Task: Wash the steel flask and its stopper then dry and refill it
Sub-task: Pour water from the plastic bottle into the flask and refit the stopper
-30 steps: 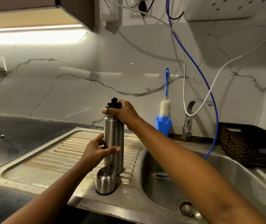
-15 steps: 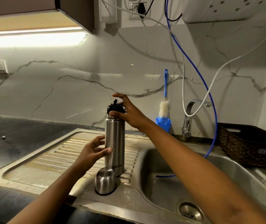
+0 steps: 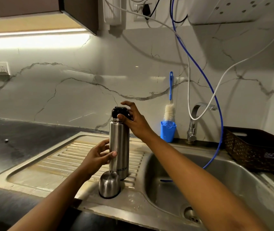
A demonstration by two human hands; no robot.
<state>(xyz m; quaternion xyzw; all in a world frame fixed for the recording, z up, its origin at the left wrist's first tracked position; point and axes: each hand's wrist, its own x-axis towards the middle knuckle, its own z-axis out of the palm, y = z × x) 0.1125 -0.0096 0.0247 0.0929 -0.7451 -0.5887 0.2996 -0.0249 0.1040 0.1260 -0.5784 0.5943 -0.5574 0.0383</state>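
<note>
Steel drainboard w/ sink basin to its right, set in a black counter. Marble-look wall behind. Tap, blue hose, bottle brush in a blue holder, and a dark basket at the far right.

Vs 1 s ago: right hand no longer clamps over the top. It has slid to the side, index lifted clear. Flask hasn't shifted.

Steel flask stands upright on the drainboard, stopper in its neck. Left hand grips the mid-body, thumb across the front. Right hand's thumb sits on the stopper's front edge, fingers curved behind, prob. touching it but hidden. Steel cup is upside down just in front of the flask.
</note>
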